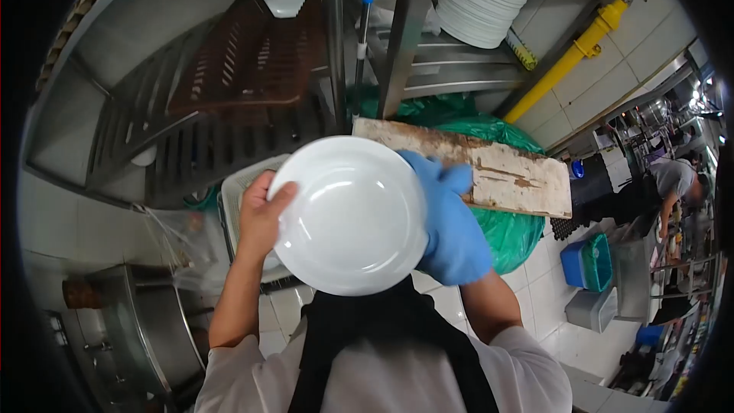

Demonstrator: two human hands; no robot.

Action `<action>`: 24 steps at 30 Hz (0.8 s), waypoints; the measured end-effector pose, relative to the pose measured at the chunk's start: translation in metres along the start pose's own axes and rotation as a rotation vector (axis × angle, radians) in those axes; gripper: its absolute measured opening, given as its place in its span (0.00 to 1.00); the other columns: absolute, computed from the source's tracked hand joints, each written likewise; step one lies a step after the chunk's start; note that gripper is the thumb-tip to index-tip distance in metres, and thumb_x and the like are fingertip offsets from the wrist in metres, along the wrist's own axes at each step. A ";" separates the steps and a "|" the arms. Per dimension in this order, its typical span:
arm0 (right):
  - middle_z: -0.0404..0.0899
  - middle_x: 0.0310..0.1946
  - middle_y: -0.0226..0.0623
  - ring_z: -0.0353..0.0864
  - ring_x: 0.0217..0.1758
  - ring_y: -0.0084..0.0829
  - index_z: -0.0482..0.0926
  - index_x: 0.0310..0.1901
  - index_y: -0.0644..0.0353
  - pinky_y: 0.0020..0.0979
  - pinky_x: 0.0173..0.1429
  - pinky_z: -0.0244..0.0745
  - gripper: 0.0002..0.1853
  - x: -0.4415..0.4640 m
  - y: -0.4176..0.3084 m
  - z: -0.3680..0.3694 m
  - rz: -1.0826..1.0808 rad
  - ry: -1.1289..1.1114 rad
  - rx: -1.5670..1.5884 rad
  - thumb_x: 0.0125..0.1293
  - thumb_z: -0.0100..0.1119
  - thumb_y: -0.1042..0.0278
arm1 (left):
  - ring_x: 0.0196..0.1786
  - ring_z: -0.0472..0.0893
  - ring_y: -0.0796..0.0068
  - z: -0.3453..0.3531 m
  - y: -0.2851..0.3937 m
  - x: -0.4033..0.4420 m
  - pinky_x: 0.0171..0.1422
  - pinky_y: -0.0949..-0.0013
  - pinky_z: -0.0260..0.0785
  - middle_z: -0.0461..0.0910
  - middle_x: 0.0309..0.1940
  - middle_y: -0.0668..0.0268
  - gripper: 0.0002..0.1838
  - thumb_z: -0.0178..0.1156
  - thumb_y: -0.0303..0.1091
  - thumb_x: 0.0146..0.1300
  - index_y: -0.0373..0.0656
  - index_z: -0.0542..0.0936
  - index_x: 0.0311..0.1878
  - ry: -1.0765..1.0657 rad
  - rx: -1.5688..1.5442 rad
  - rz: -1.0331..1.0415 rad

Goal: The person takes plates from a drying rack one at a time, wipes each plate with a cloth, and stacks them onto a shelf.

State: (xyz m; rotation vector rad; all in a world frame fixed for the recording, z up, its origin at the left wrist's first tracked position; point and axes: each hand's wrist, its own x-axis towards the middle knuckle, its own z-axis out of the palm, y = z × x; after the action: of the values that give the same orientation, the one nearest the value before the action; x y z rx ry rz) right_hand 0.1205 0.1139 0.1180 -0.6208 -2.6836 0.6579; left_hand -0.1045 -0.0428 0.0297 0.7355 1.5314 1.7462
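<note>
Midway between left grip (261,214), right grip (453,222) — plate (352,214).

The person's left hand (261,213) grips a white plate (352,214) by its rim, while a blue cloth (457,233) covers the right hand at the opposite edge. Beyond, a worn wooden board (527,182) lies over green plastic (508,241), below stacked plates (482,4) on a metal shelf (451,69).
</note>
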 end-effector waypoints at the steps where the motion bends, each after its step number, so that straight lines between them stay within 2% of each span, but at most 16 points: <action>1: 0.76 0.44 0.50 0.71 0.58 0.49 0.77 0.50 0.58 0.48 0.63 0.57 0.24 -0.003 0.007 -0.001 -0.125 -0.003 0.103 0.51 0.66 0.59 | 0.31 0.75 0.86 0.014 -0.002 -0.009 0.37 0.79 0.68 0.80 0.31 0.72 0.08 0.61 0.32 0.65 0.39 0.78 0.42 -0.024 0.016 -0.033; 2: 0.75 0.44 0.54 0.69 0.60 0.51 0.76 0.52 0.60 0.44 0.64 0.57 0.26 -0.005 0.010 0.000 -0.250 -0.007 0.212 0.51 0.66 0.59 | 0.33 0.76 0.86 0.019 -0.009 -0.016 0.38 0.78 0.69 0.81 0.32 0.70 0.11 0.62 0.33 0.64 0.37 0.79 0.45 -0.073 0.048 -0.083; 3: 0.76 0.42 0.55 0.73 0.56 0.51 0.75 0.49 0.61 0.36 0.60 0.64 0.23 -0.004 0.008 0.008 -0.155 0.152 0.121 0.54 0.64 0.58 | 0.36 0.79 0.81 0.021 -0.010 -0.025 0.41 0.76 0.71 0.81 0.36 0.67 0.15 0.61 0.33 0.63 0.35 0.77 0.50 -0.107 -0.052 -0.157; 4: 0.76 0.42 0.55 0.73 0.56 0.51 0.75 0.49 0.61 0.36 0.60 0.64 0.23 -0.002 0.016 0.010 -0.161 0.137 0.131 0.54 0.64 0.58 | 0.39 0.81 0.77 0.023 -0.010 -0.033 0.44 0.74 0.73 0.82 0.40 0.63 0.19 0.61 0.33 0.63 0.34 0.75 0.54 -0.141 -0.153 -0.226; 5: 0.75 0.42 0.51 0.74 0.51 0.50 0.75 0.47 0.60 0.37 0.55 0.68 0.21 0.000 0.030 0.012 0.050 0.105 0.311 0.54 0.64 0.59 | 0.39 0.81 0.77 0.024 -0.015 -0.043 0.44 0.74 0.73 0.82 0.40 0.63 0.19 0.61 0.33 0.63 0.34 0.75 0.54 -0.127 -0.156 -0.235; 6: 0.73 0.43 0.47 0.75 0.47 0.49 0.75 0.45 0.58 0.37 0.49 0.72 0.18 -0.002 0.039 0.015 0.268 0.076 0.485 0.55 0.63 0.61 | 0.44 0.81 0.70 0.025 -0.020 -0.056 0.49 0.70 0.74 0.80 0.45 0.58 0.24 0.61 0.34 0.62 0.32 0.71 0.59 -0.141 -0.318 -0.325; 7: 0.73 0.43 0.47 0.75 0.47 0.49 0.75 0.45 0.58 0.37 0.49 0.72 0.18 -0.005 0.044 0.018 0.270 0.073 0.486 0.55 0.63 0.61 | 0.50 0.81 0.63 0.028 -0.024 -0.066 0.54 0.65 0.75 0.78 0.51 0.53 0.30 0.60 0.34 0.62 0.30 0.66 0.64 -0.160 -0.478 -0.408; 10: 0.76 0.35 0.50 0.78 0.42 0.46 0.74 0.39 0.64 0.38 0.44 0.72 0.12 -0.008 0.051 0.026 0.128 -0.208 -0.199 0.56 0.59 0.66 | 0.57 0.77 0.55 0.053 -0.039 -0.085 0.62 0.57 0.71 0.73 0.57 0.47 0.34 0.58 0.36 0.62 0.28 0.60 0.67 -0.220 -0.748 -0.428; 12: 0.78 0.30 0.52 0.80 0.38 0.44 0.74 0.35 0.67 0.38 0.40 0.72 0.09 -0.007 0.054 0.029 0.019 -0.373 -0.662 0.56 0.56 0.70 | 0.59 0.76 0.55 0.066 -0.039 -0.085 0.64 0.56 0.69 0.73 0.57 0.48 0.34 0.57 0.38 0.63 0.28 0.60 0.67 -0.230 -0.793 -0.391; 13: 0.78 0.30 0.52 0.80 0.38 0.44 0.74 0.35 0.67 0.38 0.40 0.72 0.09 -0.011 0.054 0.030 0.010 -0.367 -0.667 0.56 0.56 0.70 | 0.59 0.76 0.56 0.071 -0.039 -0.083 0.64 0.57 0.69 0.73 0.57 0.48 0.33 0.56 0.38 0.64 0.29 0.60 0.67 -0.235 -0.825 -0.380; 15: 0.77 0.36 0.57 0.77 0.37 0.45 0.74 0.43 0.74 0.37 0.40 0.70 0.16 -0.022 0.053 0.031 0.122 0.176 -0.500 0.55 0.55 0.72 | 0.59 0.76 0.56 0.084 -0.038 -0.080 0.64 0.57 0.69 0.73 0.57 0.48 0.33 0.56 0.38 0.65 0.29 0.60 0.67 -0.240 -0.861 -0.354; 16: 0.77 0.37 0.57 0.77 0.37 0.45 0.73 0.44 0.74 0.37 0.41 0.70 0.17 -0.023 0.053 0.031 0.102 0.256 -0.466 0.55 0.55 0.72 | 0.59 0.76 0.56 0.091 -0.035 -0.079 0.64 0.57 0.68 0.73 0.58 0.49 0.32 0.54 0.39 0.66 0.30 0.60 0.68 -0.256 -0.797 -0.304; 20: 0.76 0.39 0.57 0.77 0.38 0.45 0.73 0.46 0.73 0.37 0.42 0.70 0.18 -0.018 0.036 0.045 -0.056 0.264 -0.420 0.55 0.55 0.71 | 0.61 0.75 0.59 0.109 -0.032 -0.067 0.66 0.58 0.66 0.72 0.60 0.51 0.31 0.52 0.42 0.69 0.32 0.59 0.68 -0.276 -0.699 -0.304; 21: 0.76 0.39 0.57 0.77 0.38 0.45 0.73 0.46 0.73 0.37 0.42 0.70 0.18 -0.020 0.031 0.049 -0.114 0.236 -0.401 0.55 0.55 0.71 | 0.63 0.73 0.60 0.112 -0.034 -0.063 0.68 0.57 0.65 0.71 0.61 0.52 0.33 0.51 0.48 0.71 0.32 0.59 0.69 -0.276 -0.663 -0.308; 22: 0.76 0.40 0.57 0.77 0.38 0.45 0.72 0.47 0.73 0.37 0.42 0.70 0.18 -0.024 0.024 0.054 -0.176 0.207 -0.389 0.55 0.55 0.71 | 0.63 0.73 0.60 0.113 -0.031 -0.058 0.68 0.57 0.65 0.71 0.61 0.52 0.33 0.51 0.48 0.71 0.32 0.59 0.69 -0.277 -0.663 -0.307; 24: 0.75 0.41 0.57 0.77 0.39 0.45 0.72 0.48 0.73 0.37 0.43 0.70 0.19 -0.035 0.014 0.059 -0.275 0.143 -0.351 0.56 0.55 0.71 | 0.64 0.71 0.59 0.111 -0.021 -0.049 0.69 0.56 0.63 0.69 0.63 0.52 0.35 0.48 0.53 0.71 0.33 0.58 0.69 -0.294 -0.831 -0.366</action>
State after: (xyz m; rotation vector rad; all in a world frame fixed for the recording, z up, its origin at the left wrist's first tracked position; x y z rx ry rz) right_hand 0.1316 0.0866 0.0544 -0.3512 -2.6955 0.0666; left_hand 0.0151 -0.0137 0.0262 0.2405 0.5882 1.6828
